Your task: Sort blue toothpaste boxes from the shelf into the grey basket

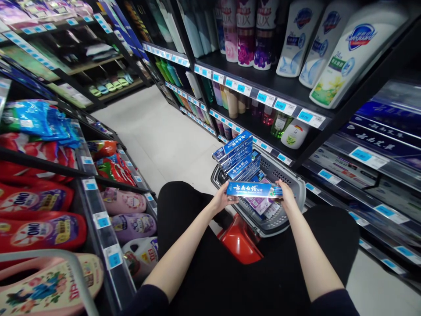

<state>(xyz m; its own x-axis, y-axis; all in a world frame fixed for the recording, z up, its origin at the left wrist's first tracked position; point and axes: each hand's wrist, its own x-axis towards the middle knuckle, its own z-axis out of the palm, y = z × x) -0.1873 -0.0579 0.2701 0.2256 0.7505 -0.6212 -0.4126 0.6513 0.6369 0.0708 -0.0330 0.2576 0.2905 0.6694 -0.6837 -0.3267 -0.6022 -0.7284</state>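
A blue toothpaste box point(253, 189) lies level between my two hands, its printed face toward me. My left hand point(224, 199) is closed on its left end, and my right hand point(285, 193) is closed on the other end. Right behind and below the box is a grey shopping basket point(297, 197). Several more blue boxes point(237, 153) of the same kind stand stacked at the basket's left side. Purple and dark packages point(265, 207) lie on the basket's bottom, partly hidden by the box I hold.
A red glossy object point(241, 241) sits below the basket between my knees. On the left, a shelf holds red detergent bottles point(42, 235) and bags point(42, 120). To the right are shelves with white body wash bottles point(355, 52) and toothpaste boxes point(378, 131). A tiled floor point(148, 127) runs between.
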